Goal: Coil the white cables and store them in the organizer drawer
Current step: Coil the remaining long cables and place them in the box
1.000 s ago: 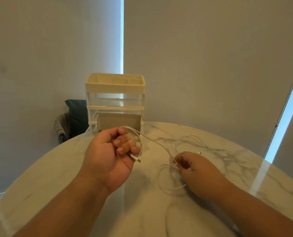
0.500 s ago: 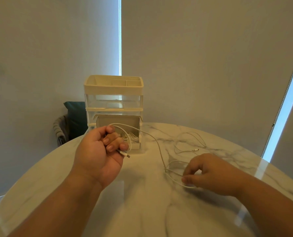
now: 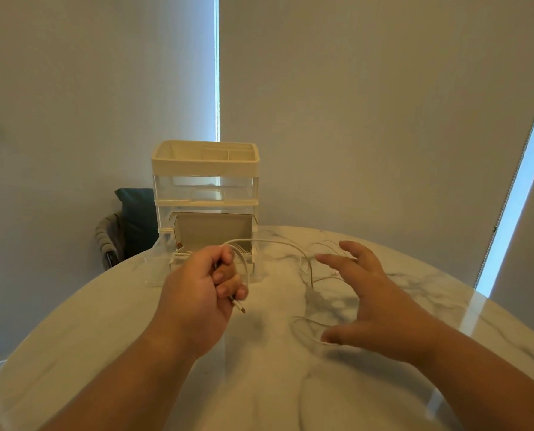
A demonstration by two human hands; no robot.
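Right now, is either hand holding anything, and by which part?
The left hand grips the white cable near one end, its plug poking out below the fingers. The right hand is open, holding nothing.

A home room, likely: a round marble surface [image 3: 290, 384], drawn roller blinds [image 3: 368, 104], and a cushioned chair [image 3: 128, 225] behind.

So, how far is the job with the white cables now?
Done: the bottom drawer is pulled open; whether cables already lie inside is unclear. In hand: the left hand grips a few loops of one cable, the right hand is open above its loose length on the table. Left: finish the coil and put it in the drawer.
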